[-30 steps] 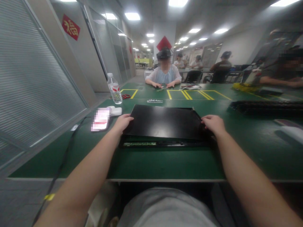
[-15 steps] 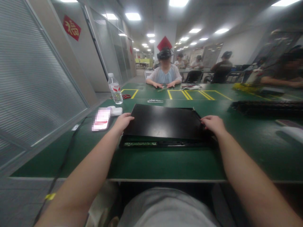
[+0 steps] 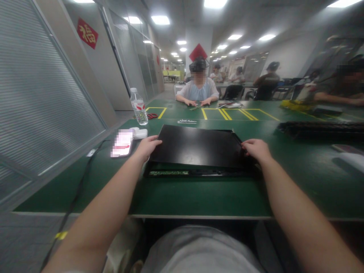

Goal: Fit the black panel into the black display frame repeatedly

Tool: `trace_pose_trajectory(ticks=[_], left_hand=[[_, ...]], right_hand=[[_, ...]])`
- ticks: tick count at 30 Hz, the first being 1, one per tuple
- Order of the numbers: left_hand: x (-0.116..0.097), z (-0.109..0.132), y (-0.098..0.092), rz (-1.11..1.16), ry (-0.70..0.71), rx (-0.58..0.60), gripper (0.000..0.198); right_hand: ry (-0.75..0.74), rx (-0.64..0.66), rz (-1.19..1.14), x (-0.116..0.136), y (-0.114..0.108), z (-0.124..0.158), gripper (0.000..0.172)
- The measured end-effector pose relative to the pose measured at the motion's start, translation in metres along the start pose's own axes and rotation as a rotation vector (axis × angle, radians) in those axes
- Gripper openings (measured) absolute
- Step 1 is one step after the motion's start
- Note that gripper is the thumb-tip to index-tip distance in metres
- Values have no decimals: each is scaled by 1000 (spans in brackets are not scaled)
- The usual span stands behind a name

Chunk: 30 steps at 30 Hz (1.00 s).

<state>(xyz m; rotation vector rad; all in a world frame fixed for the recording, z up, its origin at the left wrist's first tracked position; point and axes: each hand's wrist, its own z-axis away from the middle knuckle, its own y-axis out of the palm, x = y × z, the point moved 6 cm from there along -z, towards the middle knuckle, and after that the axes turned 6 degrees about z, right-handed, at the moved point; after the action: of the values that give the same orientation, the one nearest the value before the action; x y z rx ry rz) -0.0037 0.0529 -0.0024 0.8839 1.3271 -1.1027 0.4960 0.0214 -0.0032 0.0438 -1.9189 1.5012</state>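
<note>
A flat black panel (image 3: pixel 196 146) lies across a black chassis on the green table (image 3: pixel 199 195), straight in front of me. The chassis's near edge shows a strip of green circuit board (image 3: pixel 167 173). My left hand (image 3: pixel 147 146) grips the panel's left edge, thumb on top. On the opposite side my right hand (image 3: pixel 257 149) holds the right edge, fingers curled over it. The panel's near edge sits slightly raised above the chassis.
A phone (image 3: pixel 121 143) and a small white case (image 3: pixel 140 133) lie left of the panel, a water bottle (image 3: pixel 138 106) beyond them. A black cable (image 3: pixel 76 193) runs off the left edge. Another black unit (image 3: pixel 321 129) sits right. A person (image 3: pixel 198 89) sits opposite; others work behind.
Almost nothing has moved. Both hands keep their hold on the panel's two edges; the view has shifted very slightly.
</note>
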Motion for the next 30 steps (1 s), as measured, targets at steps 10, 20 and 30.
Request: trace_pose_trajectory(ticks=[10, 20, 30], left_hand=[[0, 0, -4, -176, 30, -25, 37], [4, 1, -2, -330, 23, 2, 25], [6, 0, -1, -394, 38, 14, 25]], right_hand=[[4, 2, -31, -3, 2, -3, 19], [18, -2, -113, -4, 3, -5, 17], [50, -4, -201, -11, 8, -10, 16]])
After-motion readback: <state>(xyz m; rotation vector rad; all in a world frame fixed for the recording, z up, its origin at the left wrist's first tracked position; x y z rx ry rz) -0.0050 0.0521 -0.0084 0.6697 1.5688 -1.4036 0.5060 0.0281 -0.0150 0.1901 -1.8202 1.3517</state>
